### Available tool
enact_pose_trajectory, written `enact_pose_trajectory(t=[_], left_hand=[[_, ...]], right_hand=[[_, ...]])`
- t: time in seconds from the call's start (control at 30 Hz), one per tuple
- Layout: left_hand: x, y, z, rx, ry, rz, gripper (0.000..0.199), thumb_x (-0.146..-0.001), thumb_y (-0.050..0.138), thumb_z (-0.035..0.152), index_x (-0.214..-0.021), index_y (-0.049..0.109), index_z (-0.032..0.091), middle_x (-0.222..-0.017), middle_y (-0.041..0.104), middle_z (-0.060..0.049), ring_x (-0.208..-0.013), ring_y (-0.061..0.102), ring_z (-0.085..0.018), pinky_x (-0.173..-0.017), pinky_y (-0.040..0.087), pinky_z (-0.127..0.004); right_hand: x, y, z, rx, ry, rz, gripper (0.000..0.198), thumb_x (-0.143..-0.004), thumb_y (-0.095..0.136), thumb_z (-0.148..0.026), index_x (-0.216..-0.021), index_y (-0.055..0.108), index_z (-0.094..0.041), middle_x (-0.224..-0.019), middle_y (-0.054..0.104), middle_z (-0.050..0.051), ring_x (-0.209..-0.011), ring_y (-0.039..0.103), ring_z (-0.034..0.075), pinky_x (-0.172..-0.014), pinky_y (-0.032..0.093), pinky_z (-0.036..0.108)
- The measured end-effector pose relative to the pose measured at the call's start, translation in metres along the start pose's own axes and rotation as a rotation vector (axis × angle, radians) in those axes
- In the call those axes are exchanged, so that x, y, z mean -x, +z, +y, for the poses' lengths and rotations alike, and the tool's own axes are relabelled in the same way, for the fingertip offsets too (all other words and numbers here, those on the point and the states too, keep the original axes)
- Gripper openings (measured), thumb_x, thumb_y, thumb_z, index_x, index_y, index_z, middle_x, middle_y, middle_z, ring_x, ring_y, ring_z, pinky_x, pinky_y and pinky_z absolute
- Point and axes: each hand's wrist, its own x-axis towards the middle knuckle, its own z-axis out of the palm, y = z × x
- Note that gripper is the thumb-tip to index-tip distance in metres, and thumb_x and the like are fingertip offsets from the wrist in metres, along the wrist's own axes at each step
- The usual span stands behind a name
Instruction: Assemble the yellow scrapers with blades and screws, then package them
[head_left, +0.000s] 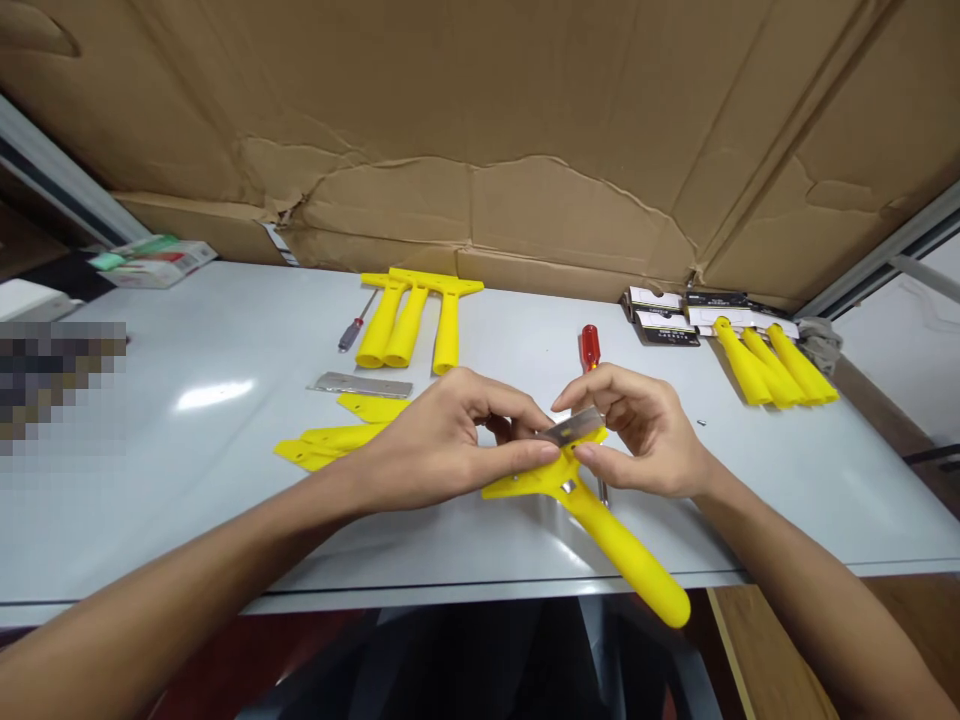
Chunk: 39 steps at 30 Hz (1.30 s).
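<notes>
A yellow scraper [626, 555] is held in front of me, its handle slanting down to the right past the table's front edge. Along its head lies a thin metal blade [576, 427]. My left hand [457, 440] is closed on the head, thumb pressed at the blade's left end, other fingers behind. My right hand [649, 430] is at the head's right end, thumb touching it below the blade and fingers curled behind. Beneath the right hand, partly hidden, lies a screwdriver with a red handle [590, 347]. Loose yellow blade-guard-like pieces [307, 453] lie beside my left forearm.
Several yellow scraper handles [407, 325] stand at the back, beside a small grey screwdriver [351, 334]. Flat metal blades [364, 385] lie nearer. At right are carded scrapers [799, 365], black-and-white packs [664, 318] and a tiny metal part [701, 422]. Cardboard [480, 130] walls the back.
</notes>
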Motion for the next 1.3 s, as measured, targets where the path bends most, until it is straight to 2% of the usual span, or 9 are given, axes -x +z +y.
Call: enact_pose_trajectory(t=[0.23, 0.47, 0.53, 0.63, 0.7, 0.77, 0.87, 1.0, 1.3], left_hand=[[0.0, -0.003, 0.005, -0.022, -0.05, -0.067, 0.029, -0.095, 0.069, 0.034, -0.072, 0.078, 0.019, -0.063, 0.067, 0.003, -0.054, 0.046, -0.007, -0.052, 0.035, -0.019], [0.0, -0.003, 0.004, 0.026, -0.06, -0.074, 0.023, -0.095, 0.071, 0.035, -0.079, 0.08, 0.021, -0.067, 0.07, 0.003, -0.06, 0.053, -0.008, -0.056, 0.041, -0.019], [0.0, -0.005, 0.001, 0.033, -0.029, 0.002, 0.02, -0.093, 0.073, 0.035, -0.08, 0.081, 0.022, -0.075, 0.073, 0.001, -0.069, 0.059, -0.011, -0.064, 0.047, -0.021], [-0.002, -0.01, -0.007, 0.053, 0.023, 0.233, 0.012, -0.088, 0.08, 0.035, -0.086, 0.085, 0.024, -0.088, 0.074, -0.002, -0.082, 0.065, -0.014, -0.069, 0.05, -0.024], [-0.003, -0.015, -0.012, 0.122, 0.009, 0.376, 0.013, -0.084, 0.085, 0.037, -0.09, 0.085, 0.024, -0.084, 0.072, -0.002, -0.073, 0.063, -0.012, -0.061, 0.047, -0.023], [-0.004, -0.02, -0.014, 0.231, -0.023, 0.458, 0.019, -0.08, 0.089, 0.037, -0.09, 0.083, 0.022, -0.076, 0.07, -0.001, -0.061, 0.061, -0.01, -0.052, 0.043, -0.022], [-0.007, -0.024, -0.014, 0.355, -0.048, 0.478, 0.029, -0.071, 0.095, 0.036, -0.088, 0.079, 0.019, -0.075, 0.071, -0.001, -0.063, 0.07, -0.015, -0.053, 0.05, -0.024], [-0.009, -0.023, -0.016, 0.396, -0.083, 0.487, 0.034, -0.068, 0.096, 0.038, -0.091, 0.079, 0.019, -0.086, 0.076, -0.003, -0.075, 0.078, -0.02, -0.066, 0.061, -0.029], [-0.009, -0.003, -0.021, 0.113, -0.086, 0.458, 0.014, -0.074, 0.091, 0.033, -0.076, 0.081, 0.022, -0.087, 0.08, -0.003, -0.084, 0.076, -0.017, -0.082, 0.064, -0.027]], right_hand=[[-0.003, 0.001, 0.004, -0.087, -0.104, -0.01, 0.05, -0.083, 0.079, -0.013, -0.13, 0.063, -0.019, -0.089, 0.067, 0.001, -0.076, 0.065, 0.006, -0.068, 0.055, 0.013], [-0.002, 0.001, -0.001, -0.135, -0.052, -0.01, 0.056, -0.086, 0.079, -0.017, -0.137, 0.056, -0.021, -0.088, 0.068, 0.001, -0.076, 0.068, 0.007, -0.068, 0.057, 0.015], [-0.004, 0.0, -0.001, -0.154, -0.023, 0.011, 0.059, -0.087, 0.079, -0.019, -0.14, 0.053, -0.023, -0.085, 0.065, -0.001, -0.07, 0.066, 0.006, -0.063, 0.056, 0.015], [-0.006, -0.004, 0.001, -0.165, 0.009, 0.064, 0.063, -0.087, 0.08, -0.022, -0.144, 0.053, -0.026, -0.079, 0.06, -0.004, -0.059, 0.062, 0.005, -0.055, 0.053, 0.015], [-0.007, -0.006, 0.004, -0.138, 0.04, 0.105, 0.053, -0.088, 0.08, -0.026, -0.137, 0.061, -0.023, -0.077, 0.061, -0.004, -0.055, 0.061, 0.005, -0.052, 0.053, 0.016], [-0.009, -0.008, 0.006, -0.109, 0.076, 0.149, 0.036, -0.09, 0.078, -0.031, -0.122, 0.07, -0.017, -0.072, 0.062, -0.002, -0.052, 0.061, 0.007, -0.05, 0.053, 0.017], [-0.012, -0.008, 0.009, -0.107, 0.103, 0.221, 0.027, -0.091, 0.076, -0.035, -0.106, 0.073, -0.012, -0.063, 0.064, 0.0, -0.049, 0.062, 0.009, -0.049, 0.052, 0.018], [-0.014, -0.008, 0.009, -0.131, 0.108, 0.285, 0.025, -0.091, 0.076, -0.032, -0.104, 0.071, -0.012, -0.065, 0.067, 0.001, -0.052, 0.065, 0.011, -0.053, 0.057, 0.019], [-0.016, 0.0, 0.002, -0.221, 0.04, 0.262, 0.047, -0.082, 0.086, -0.023, -0.125, 0.068, -0.017, -0.088, 0.071, 0.001, -0.073, 0.075, 0.011, -0.073, 0.067, 0.023]])
